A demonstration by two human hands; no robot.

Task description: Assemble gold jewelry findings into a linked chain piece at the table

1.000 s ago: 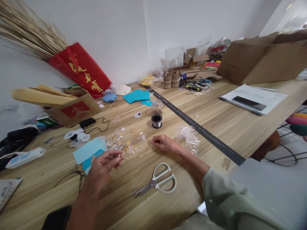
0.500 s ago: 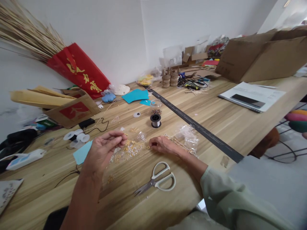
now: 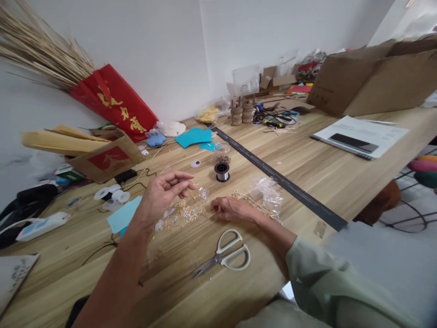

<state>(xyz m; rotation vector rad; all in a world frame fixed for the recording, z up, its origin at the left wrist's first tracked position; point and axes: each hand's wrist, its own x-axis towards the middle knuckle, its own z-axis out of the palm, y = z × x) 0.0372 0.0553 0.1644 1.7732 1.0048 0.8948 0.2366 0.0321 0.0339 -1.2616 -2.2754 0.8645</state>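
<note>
My left hand (image 3: 170,191) is raised over the small findings, thumb and fingertips pinched together. From that pinch a thin gold chain (image 3: 195,198) seems to hang. My right hand (image 3: 230,209) rests low over the table with its fingers curled in; whatever they hold is too small or hidden to make out. Between and below the hands lie gold and silver jewelry findings (image 3: 186,212) on clear plastic. Scissors (image 3: 217,258) with pale handles lie nearer to me, blades pointing left. A black spool of wire (image 3: 222,172) stands beyond my hands.
Gold chains (image 3: 254,202) and a clear plastic bag (image 3: 268,193) lie right of my right hand. A dark strip (image 3: 273,173) crosses the table (image 3: 290,282). Blue paper (image 3: 124,214) lies left. A notebook with a phone (image 3: 353,142) and a cardboard box (image 3: 372,79) stand right.
My left hand has moved to the right and slightly up, toward my right hand, still pinched. My right hand has barely shifted, and the gold ring at its fingertips is no longer visible.
</note>
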